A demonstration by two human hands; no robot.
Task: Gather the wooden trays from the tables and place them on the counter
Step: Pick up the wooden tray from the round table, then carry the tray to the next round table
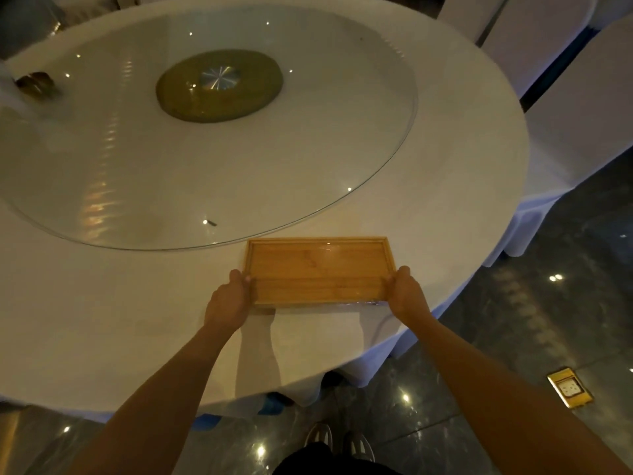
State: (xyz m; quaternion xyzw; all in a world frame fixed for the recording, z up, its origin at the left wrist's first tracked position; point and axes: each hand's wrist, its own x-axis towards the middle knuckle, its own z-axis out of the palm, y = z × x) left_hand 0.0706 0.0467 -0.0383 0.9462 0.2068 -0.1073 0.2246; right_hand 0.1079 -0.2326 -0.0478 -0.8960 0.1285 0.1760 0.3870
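Note:
A rectangular wooden tray [317, 270] lies near the front edge of a round table [120, 320] covered in a white cloth. My left hand [229, 299] grips the tray's left short end, thumb on the rim. On the right short end, my right hand [406, 293] grips the same way. Whether the tray rests on the cloth or is slightly lifted I cannot tell. The tray holds nothing. No counter is in view.
A large glass turntable [205, 138] on a round base covers the table's middle, its rim just behind the tray. A small dark object [34, 83] sits at the far left. White-covered chairs [582, 108] stand at the right. A brass floor socket [570, 390] lies in the dark tiled floor.

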